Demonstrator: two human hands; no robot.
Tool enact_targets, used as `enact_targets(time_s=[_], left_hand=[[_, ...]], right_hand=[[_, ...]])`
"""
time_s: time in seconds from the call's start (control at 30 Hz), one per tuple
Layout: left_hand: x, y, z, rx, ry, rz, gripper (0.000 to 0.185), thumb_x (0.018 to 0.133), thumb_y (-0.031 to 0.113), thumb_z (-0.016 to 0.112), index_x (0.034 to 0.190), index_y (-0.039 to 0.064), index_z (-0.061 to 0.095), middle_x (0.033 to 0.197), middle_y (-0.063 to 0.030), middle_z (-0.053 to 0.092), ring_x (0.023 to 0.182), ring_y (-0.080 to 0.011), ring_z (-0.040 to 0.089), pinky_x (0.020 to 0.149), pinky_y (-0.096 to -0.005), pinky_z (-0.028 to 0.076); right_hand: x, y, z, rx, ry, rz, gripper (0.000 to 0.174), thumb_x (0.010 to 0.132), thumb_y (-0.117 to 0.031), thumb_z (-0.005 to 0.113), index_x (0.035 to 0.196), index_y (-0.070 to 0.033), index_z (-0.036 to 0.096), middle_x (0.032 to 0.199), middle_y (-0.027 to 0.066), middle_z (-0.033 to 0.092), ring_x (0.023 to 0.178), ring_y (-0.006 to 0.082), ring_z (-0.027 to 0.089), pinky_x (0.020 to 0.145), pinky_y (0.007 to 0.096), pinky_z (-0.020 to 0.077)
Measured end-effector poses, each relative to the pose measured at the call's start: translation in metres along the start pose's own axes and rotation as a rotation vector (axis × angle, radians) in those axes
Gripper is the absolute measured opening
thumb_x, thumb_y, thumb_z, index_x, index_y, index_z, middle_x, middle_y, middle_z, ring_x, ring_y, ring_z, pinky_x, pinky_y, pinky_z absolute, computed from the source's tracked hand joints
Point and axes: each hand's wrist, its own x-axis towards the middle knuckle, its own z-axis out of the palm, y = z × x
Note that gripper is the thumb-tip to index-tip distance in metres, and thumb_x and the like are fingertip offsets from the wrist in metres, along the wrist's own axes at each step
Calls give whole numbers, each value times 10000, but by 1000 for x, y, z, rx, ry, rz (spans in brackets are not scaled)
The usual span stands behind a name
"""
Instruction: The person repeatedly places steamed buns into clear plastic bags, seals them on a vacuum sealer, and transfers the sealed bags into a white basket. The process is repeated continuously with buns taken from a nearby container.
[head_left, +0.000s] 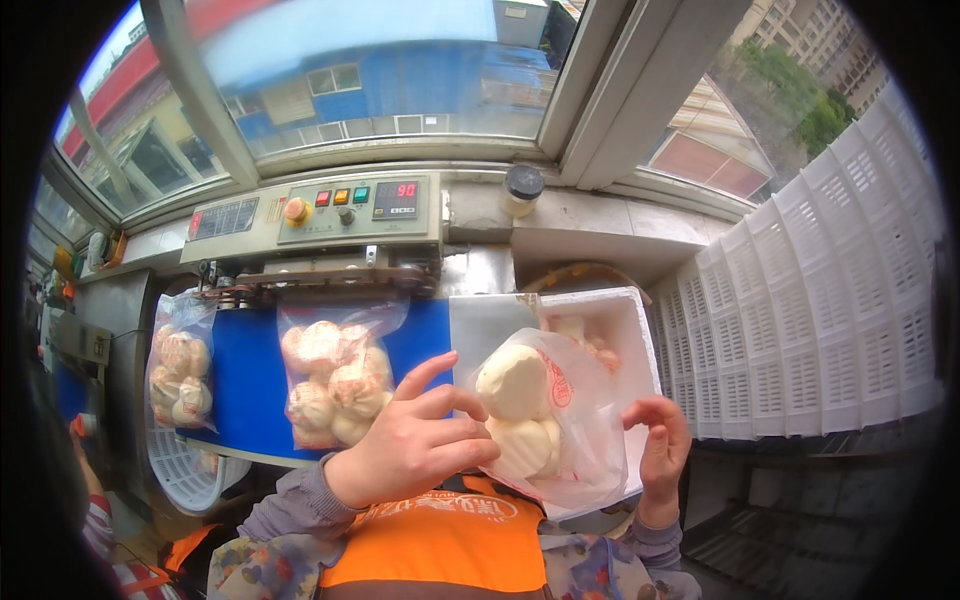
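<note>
A clear plastic bag of pale steamed buns (516, 382), marked with red print, lies between my hands, over the metal plate (480, 319) and the white foam box (649, 352). My left hand (420, 439) is at the bag's left side with fingers spread; its fingertips are close to the buns, and contact is unclear. At the bag's right edge, my right hand (661, 450) is half curled, with nothing visible between thumb and fingers. Another bag of buns (337, 382) rests on the blue conveyor belt (247, 375), partly behind my left hand. A third bag (180, 367) sits at the belt's left end.
Behind the belt stands a band sealer (352, 214) with buttons and a lit display. A lidded jar (523, 191) is on the ledge. Stacked white plastic crates (810, 300) rise at right. A white basket (184, 472) is below the belt's left end. A person's arm (90, 469) shows at far left.
</note>
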Motion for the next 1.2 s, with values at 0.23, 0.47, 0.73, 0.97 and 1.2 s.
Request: enact_targets(time_s=[0.23, 0.47, 0.73, 0.97, 1.2], left_hand=[[7, 9, -23, 31, -40, 46, 125, 758, 136, 722, 866, 155, 662, 786, 55, 616, 877, -142, 614, 1108, -515, 400], [-7, 27, -83, 306, -38, -53, 89, 783, 162, 705, 851, 208, 669, 834, 102, 639, 1014, -114, 606, 1198, -501, 266], [-18, 9, -101, 305, -127, -75, 88, 763, 188, 764, 820, 235, 716, 845, 112, 682, 944, -120, 577, 1200, -507, 223], [-54, -40, -71, -465, 219, -203, 594, 885, 374, 695, 1370, 69, 537, 1344, -110, 602, 1304, -298, 506, 1160, -483, 291], [-71, -22, 2, -821, 13, -370, 569, 1012, 332, 544, 1466, 10, 426, 1513, -160, 451, 1420, -324, 401, 1161, -417, 316]], right_hand=[[69, -67, 1, -1019, -458, -567, 172, 719, -86, 747, 879, -149, 735, 1272, 99, 639, 1235, 335, 557, 968, 440, 454], [63, -142, -6, -1137, -582, -548, 167, 658, -200, 803, 771, -130, 703, 1249, 55, 662, 1210, 285, 578, 930, 437, 465], [51, -137, 5, -984, -750, -514, 218, 656, -177, 813, 827, -114, 692, 1204, 59, 674, 1108, 283, 625, 860, 434, 489], [41, -127, 7, -1038, -744, -486, 230, 618, -152, 793, 833, -133, 714, 1138, 80, 688, 1022, 305, 656, 807, 444, 482], [39, -130, 10, -1040, -715, -403, 265, 583, -127, 789, 839, -108, 720, 1132, 93, 688, 1049, 321, 643, 826, 456, 484]])
